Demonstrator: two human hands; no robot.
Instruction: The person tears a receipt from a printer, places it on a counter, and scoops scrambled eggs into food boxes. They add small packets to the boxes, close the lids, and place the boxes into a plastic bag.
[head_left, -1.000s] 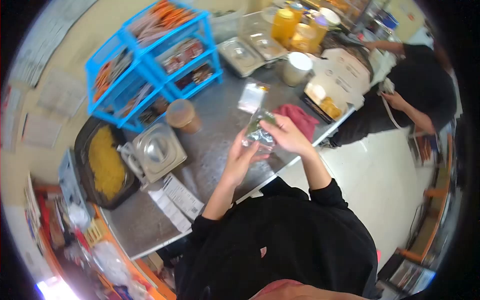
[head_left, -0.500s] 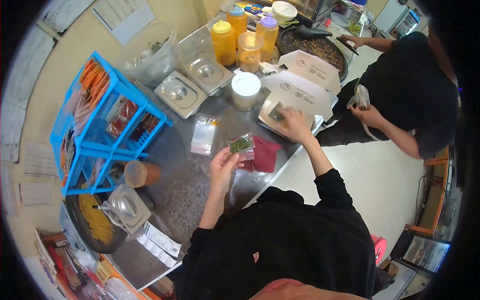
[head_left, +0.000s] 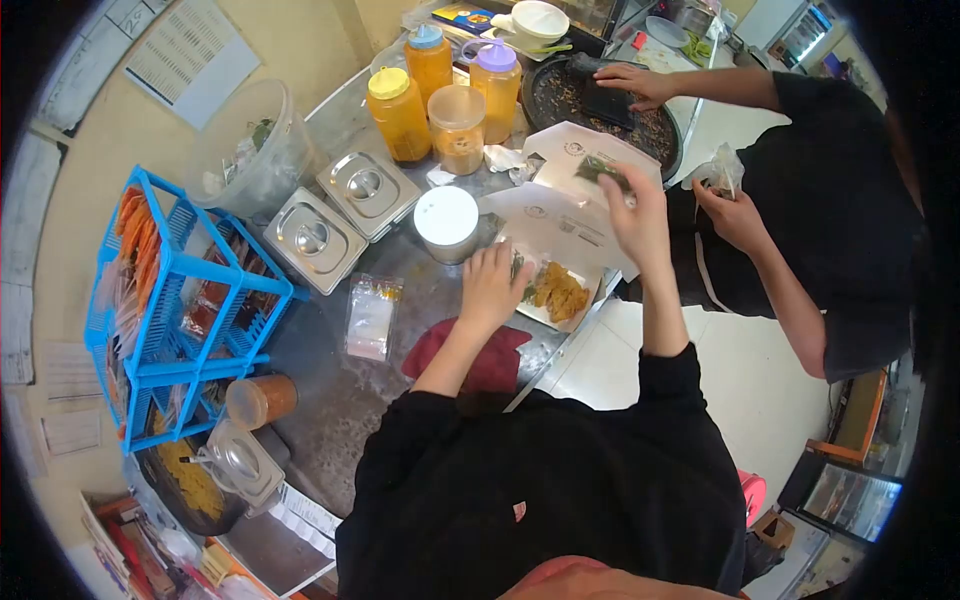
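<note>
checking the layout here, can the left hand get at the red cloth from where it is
Probably yes. The left hand rests at the near edge of the open food box, and the red cloth lies on the steel counter right under that forearm, with nothing on top of it.

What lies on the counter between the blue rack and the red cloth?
In the head view, a small clear plastic bag lies flat on the steel counter between the blue rack and the red cloth, apart from both.
</note>
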